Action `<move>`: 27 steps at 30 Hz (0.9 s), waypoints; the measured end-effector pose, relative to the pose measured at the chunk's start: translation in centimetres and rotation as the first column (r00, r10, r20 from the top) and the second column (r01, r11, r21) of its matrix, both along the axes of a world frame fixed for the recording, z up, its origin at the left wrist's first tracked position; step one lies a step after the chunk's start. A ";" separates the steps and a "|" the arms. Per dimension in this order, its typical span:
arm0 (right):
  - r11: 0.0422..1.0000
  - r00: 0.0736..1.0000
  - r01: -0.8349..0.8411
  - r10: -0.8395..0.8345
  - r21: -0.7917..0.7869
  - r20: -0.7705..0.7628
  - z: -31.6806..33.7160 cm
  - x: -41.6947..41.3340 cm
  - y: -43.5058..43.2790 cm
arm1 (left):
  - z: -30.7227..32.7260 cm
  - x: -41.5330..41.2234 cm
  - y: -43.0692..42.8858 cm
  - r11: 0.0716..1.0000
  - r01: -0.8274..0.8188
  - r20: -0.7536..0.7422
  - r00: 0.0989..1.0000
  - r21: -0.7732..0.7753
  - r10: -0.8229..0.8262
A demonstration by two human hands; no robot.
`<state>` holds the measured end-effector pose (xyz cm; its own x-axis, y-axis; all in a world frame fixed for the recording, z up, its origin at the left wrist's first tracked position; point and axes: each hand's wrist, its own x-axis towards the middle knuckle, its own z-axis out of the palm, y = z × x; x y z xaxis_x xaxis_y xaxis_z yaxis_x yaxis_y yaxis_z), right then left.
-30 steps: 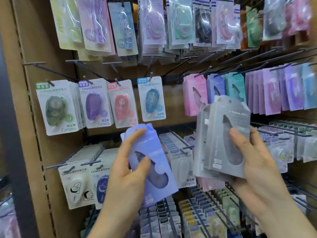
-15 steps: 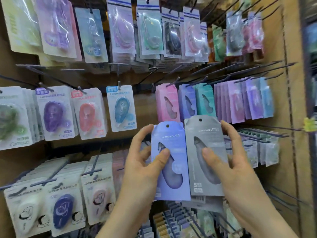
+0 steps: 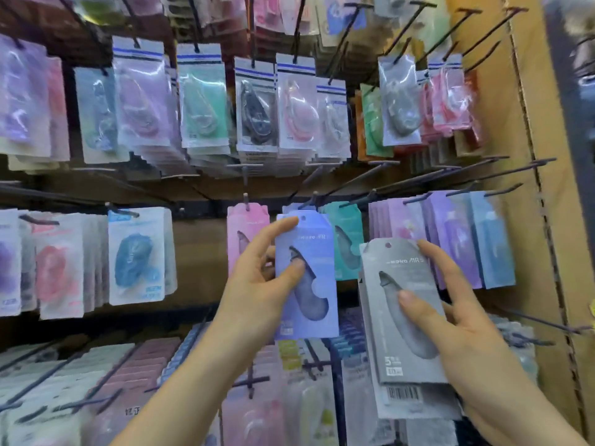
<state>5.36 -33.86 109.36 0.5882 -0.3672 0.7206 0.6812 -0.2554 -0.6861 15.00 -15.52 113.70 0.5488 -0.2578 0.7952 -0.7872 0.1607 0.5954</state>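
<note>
Up goes the left hand (image 3: 257, 284), grip clamped on the blue pack (image 3: 322, 268), thumb across its front, covering parts of the pink pack (image 3: 248, 233) and teal pack (image 3: 347, 239). The right hand (image 3: 457, 323) grips the grey pack (image 3: 418, 275), a barcoded pack (image 3: 404, 394) half hidden behind. Small print's too blurred to read. Half a second ago the two sat edge to edge; now blue rides higher, apart

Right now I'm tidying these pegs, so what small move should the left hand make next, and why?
Probably lift the blue pack slightly and thread its hang hole onto the peg between the pink pack and teal pack: the left hand holds it just below that peg, hole apparently free.
</note>
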 end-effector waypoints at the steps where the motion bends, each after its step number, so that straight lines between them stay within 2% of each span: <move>1: 1.000 1.000 -0.030 0.030 -0.001 0.008 0.2 0.5 -0.8 | 0.5 0.2 -0.7 1.000 -0.016 0.032 0.999 -0.017 0.016; 6: 0.975 0.971 -0.223 0.224 -0.022 0.082 1.1 3.1 -3.5 | 2.9 0.2 -3.8 0.989 -0.148 0.139 0.979 -0.019 0.149; 10: 0.940 0.936 -0.340 0.341 -0.031 0.083 1.0 3.9 -4.1 | 2.9 0.5 -4.5 0.958 -0.287 0.156 0.947 0.021 0.280; 14: 0.940 0.940 -0.338 0.340 -0.051 0.036 0.8 4.1 -4.6 | 2.6 0.4 -4.0 0.939 -0.341 0.139 0.933 0.051 0.331; 20: 0.952 0.951 -0.302 0.304 -0.041 0.055 0.8 4.2 -4.7 | 3.4 0.9 -3.8 0.882 -0.460 0.214 0.876 0.101 0.432; 27: 0.966 0.973 -0.211 0.222 -0.147 0.059 1.5 3.4 -4.2 | 4.1 3.2 -3.7 0.796 -0.555 0.220 0.831 0.243 0.512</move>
